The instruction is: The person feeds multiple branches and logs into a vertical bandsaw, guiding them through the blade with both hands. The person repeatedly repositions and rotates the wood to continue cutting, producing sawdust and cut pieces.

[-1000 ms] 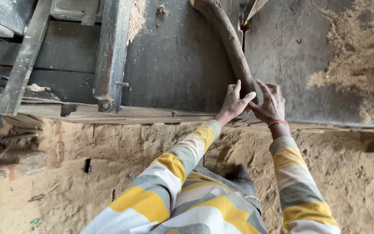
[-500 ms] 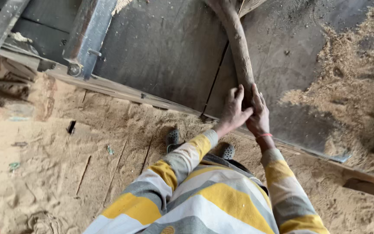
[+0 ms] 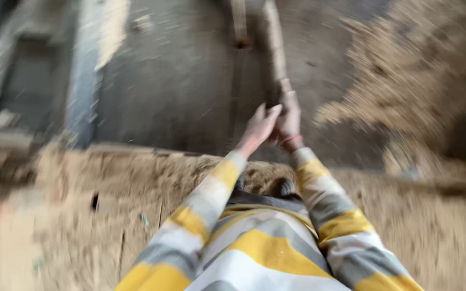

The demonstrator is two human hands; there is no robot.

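Observation:
A long, rough wooden pole (image 3: 275, 46) lies across a dark metal machine table (image 3: 179, 91) and runs away from me. My right hand (image 3: 289, 119) is wrapped around its near end. My left hand (image 3: 260, 126) presses against the pole right beside it, fingers partly spread. Both arms wear grey, white and yellow striped sleeves. The whole frame is blurred by motion.
Sawdust is heaped on the table at the right (image 3: 405, 81) and covers the ground in front of it (image 3: 109, 215). A metal rail or beam (image 3: 84, 75) crosses the table at the left. My feet stand by the table's near edge (image 3: 276, 186).
My view has swung and blurred. Both hands have stayed together on the pole's near end, which now points straight away from me rather than slanting left.

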